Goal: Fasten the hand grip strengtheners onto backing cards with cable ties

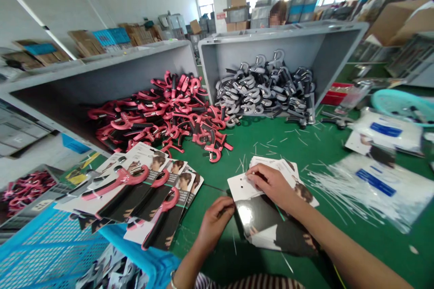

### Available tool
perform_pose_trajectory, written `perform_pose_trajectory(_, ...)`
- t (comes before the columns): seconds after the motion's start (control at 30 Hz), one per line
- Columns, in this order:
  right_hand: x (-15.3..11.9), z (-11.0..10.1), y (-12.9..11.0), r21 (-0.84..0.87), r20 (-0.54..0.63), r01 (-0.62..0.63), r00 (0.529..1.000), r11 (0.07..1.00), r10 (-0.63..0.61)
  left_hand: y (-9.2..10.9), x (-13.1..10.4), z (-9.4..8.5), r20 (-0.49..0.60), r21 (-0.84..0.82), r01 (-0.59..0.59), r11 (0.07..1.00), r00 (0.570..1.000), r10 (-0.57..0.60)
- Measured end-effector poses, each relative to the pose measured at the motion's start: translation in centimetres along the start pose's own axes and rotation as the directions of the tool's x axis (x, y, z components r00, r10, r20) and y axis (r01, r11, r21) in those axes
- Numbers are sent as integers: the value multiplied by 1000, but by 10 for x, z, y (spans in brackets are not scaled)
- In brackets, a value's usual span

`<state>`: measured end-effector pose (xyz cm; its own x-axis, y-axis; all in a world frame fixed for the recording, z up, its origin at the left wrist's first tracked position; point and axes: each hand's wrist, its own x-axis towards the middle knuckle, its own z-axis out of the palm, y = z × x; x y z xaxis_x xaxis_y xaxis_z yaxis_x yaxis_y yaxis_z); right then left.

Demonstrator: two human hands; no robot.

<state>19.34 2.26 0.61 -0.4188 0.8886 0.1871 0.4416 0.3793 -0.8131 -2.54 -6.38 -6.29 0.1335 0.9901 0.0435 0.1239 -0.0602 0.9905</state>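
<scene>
Best to steady the top card flat on its stack atop the worktop, with right hand at the holed end, left hand beside the edge, both grips impossible to tell.

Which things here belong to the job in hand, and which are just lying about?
Apparently part of the job:
printed cards, stacked under the right hand
pink grips, some lying on printed cards too
white strips, loose at right

Likely just lying about:
turquoise basin
red container
open cardboard box, behind
</scene>
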Motion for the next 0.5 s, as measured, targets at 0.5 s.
perform_pose_trajectory(0.5, -3, 5, -1, -133, 6, 158, 987, 978, -159, -9, 45, 39, -141, -335, 35, 942, 986, -87)
